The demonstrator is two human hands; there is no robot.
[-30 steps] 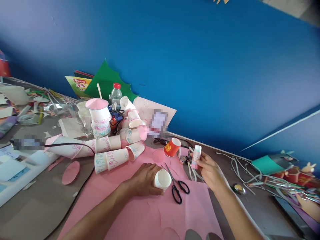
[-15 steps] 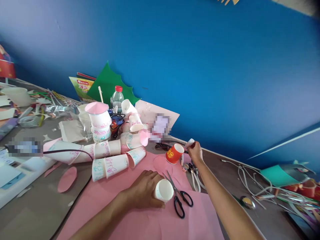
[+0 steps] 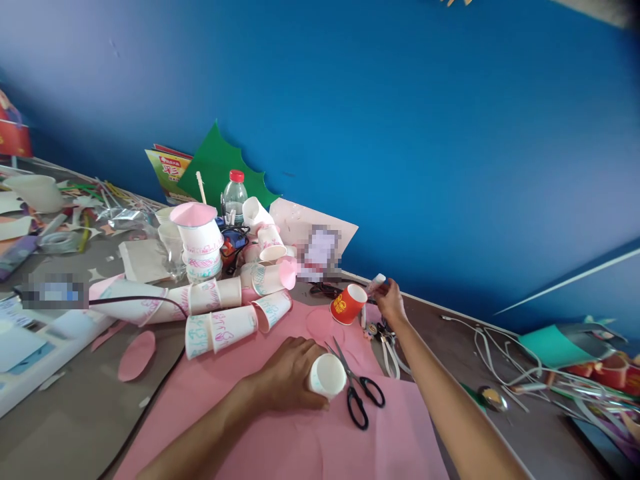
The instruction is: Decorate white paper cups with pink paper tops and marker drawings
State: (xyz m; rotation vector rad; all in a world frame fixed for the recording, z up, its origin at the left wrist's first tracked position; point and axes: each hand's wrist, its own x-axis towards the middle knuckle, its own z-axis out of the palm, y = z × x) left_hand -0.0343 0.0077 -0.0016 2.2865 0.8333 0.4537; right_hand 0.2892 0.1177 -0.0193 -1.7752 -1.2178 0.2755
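My left hand (image 3: 293, 375) is wrapped round a white paper cup (image 3: 327, 377), its open mouth facing up towards me, over the pink paper (image 3: 240, 433). Black-handled scissors (image 3: 361, 393) lie with blades parted just right of that cup. Farther back on the right, my right hand (image 3: 391, 301) pinches a small white tube (image 3: 376, 284), perhaps a glue stick; the fingers cover part of it. Beside the tube stands a red paper cup (image 3: 349, 305) with yellow print, mouth up.
Decorated paper cups (image 3: 234, 329) lie joined in rows at the left. Behind them rises a cup stack with a pink cone top (image 3: 194, 215), near a red-capped bottle (image 3: 235, 193). White cables (image 3: 493, 353) sprawl at the right. A blue wall (image 3: 400, 133) closes off the back.
The view has shifted slightly. My right hand has moved the white tube a little leftward, closer to the red cup. My left hand keeps its hold on the white cup.
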